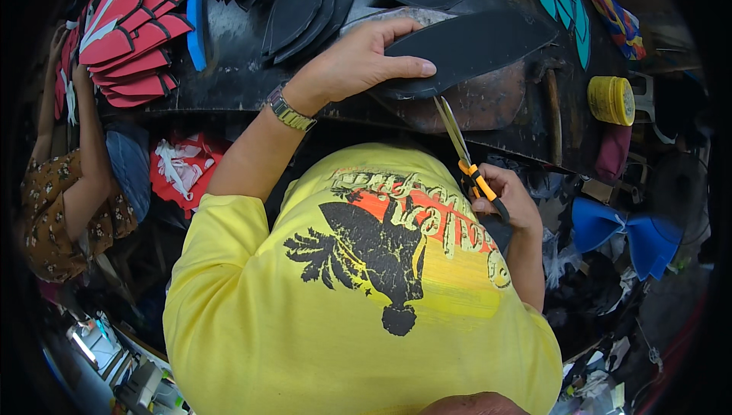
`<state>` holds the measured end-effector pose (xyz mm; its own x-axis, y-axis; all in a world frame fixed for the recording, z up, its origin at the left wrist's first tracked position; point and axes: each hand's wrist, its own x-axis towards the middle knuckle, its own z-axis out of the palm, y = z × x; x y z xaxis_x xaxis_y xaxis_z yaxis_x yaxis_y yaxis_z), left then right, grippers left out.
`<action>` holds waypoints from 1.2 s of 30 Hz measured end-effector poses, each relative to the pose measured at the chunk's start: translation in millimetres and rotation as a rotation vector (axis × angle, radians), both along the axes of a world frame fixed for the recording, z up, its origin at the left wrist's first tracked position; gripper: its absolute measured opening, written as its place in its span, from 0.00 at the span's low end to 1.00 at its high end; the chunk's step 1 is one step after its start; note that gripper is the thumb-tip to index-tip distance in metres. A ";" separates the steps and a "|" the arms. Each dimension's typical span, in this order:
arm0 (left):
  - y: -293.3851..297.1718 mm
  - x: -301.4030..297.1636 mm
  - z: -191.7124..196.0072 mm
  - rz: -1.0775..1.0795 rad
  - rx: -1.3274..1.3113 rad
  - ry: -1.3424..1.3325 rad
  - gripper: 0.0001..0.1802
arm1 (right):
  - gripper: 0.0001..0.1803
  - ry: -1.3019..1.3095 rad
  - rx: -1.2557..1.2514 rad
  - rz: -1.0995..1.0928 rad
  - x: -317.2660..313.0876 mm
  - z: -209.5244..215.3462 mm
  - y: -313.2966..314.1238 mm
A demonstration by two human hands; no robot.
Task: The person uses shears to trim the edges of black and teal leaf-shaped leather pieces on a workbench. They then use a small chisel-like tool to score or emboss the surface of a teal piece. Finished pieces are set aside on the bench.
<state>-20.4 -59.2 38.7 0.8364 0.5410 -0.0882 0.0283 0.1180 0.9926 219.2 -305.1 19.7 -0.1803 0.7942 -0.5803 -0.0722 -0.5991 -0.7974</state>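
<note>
My left hand [367, 62] grips the left end of a black foam piece [480, 49], its thumb on top. The piece is long, leaf-shaped and pointed at its right end. Low on the right, my right hand [514, 195] is closed around scissors [478, 177] with yellow-orange and black handles. Their metal blades point up and away, with the tips close to the near edge of the black piece. Whether the tips touch it I cannot tell. Beneath the piece lies a worn brown board [488, 106] on the dark table [229, 83].
Stacked black pieces [305, 11] lie at the back, teal pieces [560, 3] at the far right. Red black-edged pieces [141, 41] pile up at the left, beside another person's arms [84, 140]. A yellow tub [610, 101] and a hammer [553, 114] are on the right.
</note>
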 end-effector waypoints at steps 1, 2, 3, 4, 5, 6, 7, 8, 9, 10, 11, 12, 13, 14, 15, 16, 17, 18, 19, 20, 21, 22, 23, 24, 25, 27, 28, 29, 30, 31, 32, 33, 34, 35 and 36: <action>0.5 0.2 0.6 -0.018 0.028 0.038 0.27 | 0.21 0.001 0.003 0.000 -0.3 0.3 1.4; 1.0 0.0 1.0 -0.048 0.020 0.039 0.27 | 0.21 0.002 0.007 0.000 -0.5 0.6 2.6; 1.5 -0.4 1.0 -0.073 0.022 0.046 0.27 | 0.21 0.003 0.010 0.000 -0.7 0.8 3.5; 2.0 -0.9 0.8 -0.098 0.025 0.053 0.27 | 0.22 -0.001 0.010 0.004 -0.8 1.1 4.1; 2.8 -1.5 0.5 -0.106 0.037 0.060 0.27 | 0.22 -0.005 0.010 0.008 -0.9 1.1 4.6; 3.4 -2.3 0.2 -0.114 0.048 0.067 0.28 | 0.22 -0.008 0.009 0.014 -0.8 1.2 5.0; 3.8 -3.1 0.2 -0.120 0.074 0.083 0.28 | 0.22 -0.002 0.012 0.013 -0.8 1.4 5.2; 4.1 -3.7 0.4 -0.129 0.042 0.071 0.28 | 0.22 0.004 0.015 0.011 -0.7 1.7 5.3; 4.3 -3.9 0.8 -0.139 0.024 0.067 0.28 | 0.22 0.010 0.018 0.009 -0.8 2.1 5.3; 4.5 -4.0 1.5 -0.147 0.022 0.074 0.28 | 0.22 0.027 -0.007 0.001 -0.9 2.6 5.2; 4.6 -4.2 2.4 -0.152 -0.010 0.053 0.28 | 0.22 0.043 -0.032 -0.007 -0.8 3.5 5.0; 4.4 -4.3 3.4 -0.155 -0.026 0.042 0.28 | 0.22 0.060 -0.058 -0.016 -0.9 4.3 4.7; 4.2 -4.5 4.3 -0.158 -0.042 0.031 0.29 | 0.23 0.066 -0.060 -0.022 -1.4 4.6 4.7; 3.7 -4.7 5.2 -0.156 -0.056 0.024 0.29 | 0.23 0.073 -0.062 -0.028 -1.8 5.0 4.5; 2.9 -4.9 5.9 -0.153 -0.070 0.016 0.29 | 0.23 0.080 -0.063 -0.034 -2.1 5.4 4.5; 2.5 -5.0 6.4 -0.150 -0.070 0.004 0.29 | 0.23 0.079 -0.064 -0.036 -2.4 5.6 4.4; 2.5 -4.8 6.7 -0.149 -0.099 0.008 0.29 | 0.23 0.079 -0.065 -0.039 -2.5 5.8 4.4; 2.4 -4.6 6.7 -0.149 -0.114 0.008 0.29 | 0.23 0.079 -0.066 -0.041 -2.6 5.8 4.3; 2.4 -4.4 6.4 -0.146 -0.114 0.015 0.29 | 0.23 0.084 -0.067 -0.041 -2.4 5.8 4.2; 2.5 -4.1 6.0 -0.149 -0.147 0.005 0.29 | 0.23 0.089 -0.068 -0.042 -2.2 5.6 4.1; 2.4 -3.8 5.6 -0.149 -0.164 0.002 0.30 | 0.23 0.094 -0.068 -0.042 -2.0 5.4 3.9; 2.4 -3.6 5.2 -0.149 -0.181 -0.001 0.30 | 0.23 0.095 -0.066 -0.043 -1.7 5.1 3.8; 2.4 -3.7 5.0 -0.149 -0.197 -0.005 0.30 | 0.23 0.097 -0.063 -0.043 -1.5 4.6 3.6; 2.3 -3.7 4.9 -0.149 -0.213 -0.009 0.30 | 0.23 0.099 -0.061 -0.045 -1.4 4.2 3.4; 2.4 -3.6 4.9 -0.149 -0.229 -0.014 0.30 | 0.23 0.099 -0.057 -0.045 -1.4 3.5 3.3; 2.4 -4.1 5.4 -0.148 -0.236 -0.009 0.30 | 0.23 0.100 -0.050 -0.045 -1.7 2.4 3.2; 2.5 -4.3 5.7 -0.148 -0.227 -0.010 0.30 | 0.23 0.096 -0.051 -0.048 -1.9 1.9 3.1; 2.5 -4.0 5.9 -0.147 -0.235 -0.012 0.30 | 0.23 0.093 -0.052 -0.051 -2.0 1.6 3.1; 2.6 -3.6 5.9 -0.146 -0.231 -0.018 0.30 | 0.23 0.089 -0.053 -0.054 -2.2 1.3 3.2; 2.7 -3.3 5.9 -0.145 -0.212 -0.016 0.30 | 0.23 0.092 -0.050 -0.055 -2.2 1.1 3.3; 2.6 -3.0 5.8 -0.145 -0.237 -0.028 0.30 | 0.23 0.095 -0.048 -0.056 -2.2 1.0 3.5; 2.7 -2.9 5.6 -0.146 -0.246 -0.032 0.29 | 0.23 0.108 -0.043 -0.061 -2.3 0.9 3.6; 2.6 -2.8 5.2 -0.146 -0.243 -0.028 0.29 | 0.23 0.079 -0.040 -0.060 -2.2 1.0 3.8; 2.6 -2.7 4.7 -0.143 -0.264 -0.038 0.29 | 0.22 0.061 -0.035 -0.063 -2.2 1.3 4.0; 2.7 -2.6 4.2 -0.140 -0.272 -0.039 0.29 | 0.22 0.043 -0.030 -0.066 -2.3 1.8 4.2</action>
<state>-23.1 -56.6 42.9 0.9066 0.3816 -0.1801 0.0252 0.3770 0.9259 217.0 -300.9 21.5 -0.1537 0.7872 -0.5972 -0.1459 -0.6158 -0.7743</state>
